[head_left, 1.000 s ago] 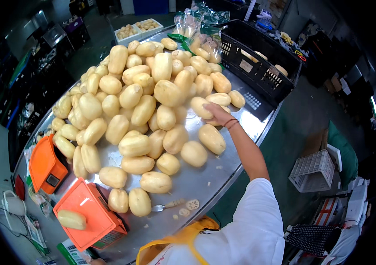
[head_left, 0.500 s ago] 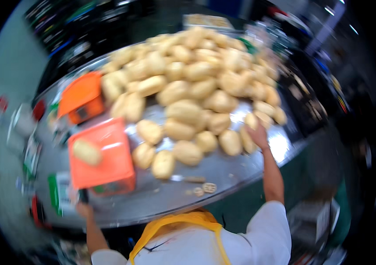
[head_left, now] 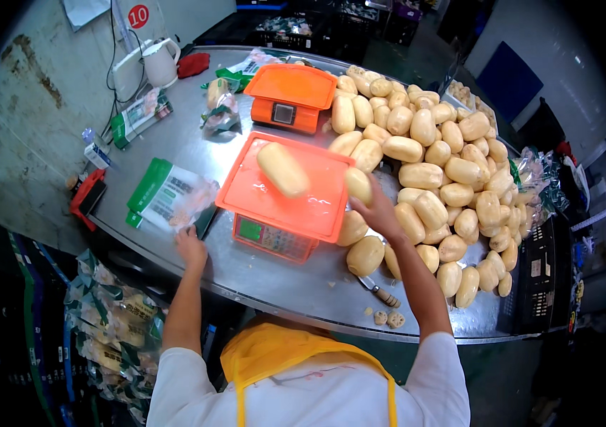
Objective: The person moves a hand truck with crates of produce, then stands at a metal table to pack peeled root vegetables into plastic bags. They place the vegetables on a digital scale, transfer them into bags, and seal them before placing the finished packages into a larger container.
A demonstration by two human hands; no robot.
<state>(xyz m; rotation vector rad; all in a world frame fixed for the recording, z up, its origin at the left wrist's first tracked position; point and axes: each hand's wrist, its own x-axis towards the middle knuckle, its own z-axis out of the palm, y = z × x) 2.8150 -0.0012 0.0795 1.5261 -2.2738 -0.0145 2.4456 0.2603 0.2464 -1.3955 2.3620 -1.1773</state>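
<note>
My right hand [head_left: 380, 215] grips a pale peeled lotus root section [head_left: 358, 185] at the right edge of an orange weighing scale [head_left: 321, 213]. Another lotus root section [head_left: 281, 169] lies on the scale's tray. At the table's near edge, my left hand [head_left: 190, 246] has its fingers closed at the lower corner of a green and white plastic bag [head_left: 173, 192], which lies flat left of the scale. Part of the left fingers is hard to make out. A large heap of lotus root sections [head_left: 452, 192] covers the right side of the steel table [head_left: 260, 285].
A wooden-handled knife [head_left: 381, 292] and cut lotus slices [head_left: 395, 319] lie near the front edge. Behind stands a second orange scale [head_left: 292, 89]. A packed bag [head_left: 221, 107], a white kettle [head_left: 162, 64] and a red tool [head_left: 88, 198] sit leftward. Filled bags [head_left: 114, 327] lie below left.
The view has swung toward the left. My right hand has come from the heap's near right side to the scale, with a lotus root section in it. My left hand stays by the bag.
</note>
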